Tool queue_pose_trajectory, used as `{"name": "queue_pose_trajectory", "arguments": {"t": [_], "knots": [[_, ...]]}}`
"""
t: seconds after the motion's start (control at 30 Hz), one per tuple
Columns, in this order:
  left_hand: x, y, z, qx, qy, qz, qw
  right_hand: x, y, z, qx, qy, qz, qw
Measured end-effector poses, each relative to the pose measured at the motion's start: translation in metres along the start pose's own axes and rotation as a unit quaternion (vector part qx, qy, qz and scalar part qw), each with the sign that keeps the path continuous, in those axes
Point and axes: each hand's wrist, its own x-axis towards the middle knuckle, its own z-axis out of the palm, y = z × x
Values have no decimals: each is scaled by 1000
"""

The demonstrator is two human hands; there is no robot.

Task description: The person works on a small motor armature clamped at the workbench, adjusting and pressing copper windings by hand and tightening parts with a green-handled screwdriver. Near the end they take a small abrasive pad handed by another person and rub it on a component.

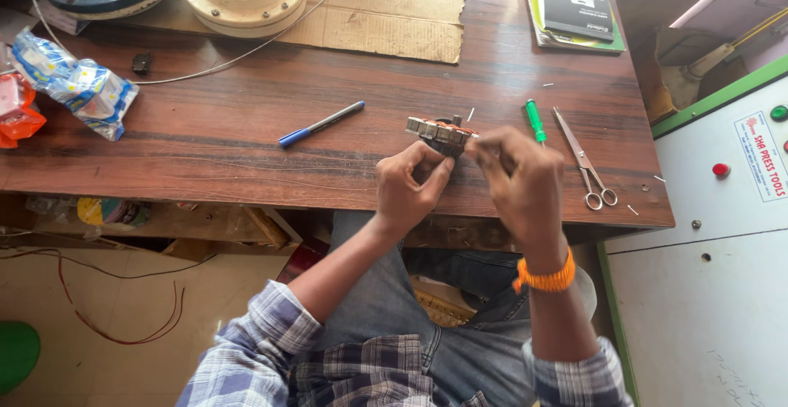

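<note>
Pinching a small stator (441, 134) between both hands, left hand (406, 187) and right hand (519, 179) work just left of the scissors (584, 161).

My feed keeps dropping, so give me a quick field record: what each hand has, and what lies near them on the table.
left hand: grips the stator from below
right hand: pinches the stator's right edge
stator: small ring with copper windings, held just above the table
pen: blue, left of the hands
screwdriver: green, right of the stator
scissors: right of the screwdriver
</note>
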Motion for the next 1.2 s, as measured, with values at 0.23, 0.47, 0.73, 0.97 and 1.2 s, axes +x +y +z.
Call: {"name": "queue_pose_trajectory", "arguments": {"t": [0.23, 0.47, 0.73, 0.97, 1.2], "knots": [[8, 12, 7, -178, 38, -201, 963, 53, 10, 17, 20, -63, -6, 998], [3, 9, 7, -165, 13, -174, 971, 57, 24, 10, -20, -66, 44, 997], [6, 27, 5, 85, 47, -59, 994, 63, 39, 17, -52, -41, 66, 996], [67, 12, -28, 124, -227, 240, 936, 55, 58, -4, -62, 3, 66, 996], [79, 9, -36, 20, -291, 166, 942, 43, 54, -40, 152, -33, 204, 967]]}}
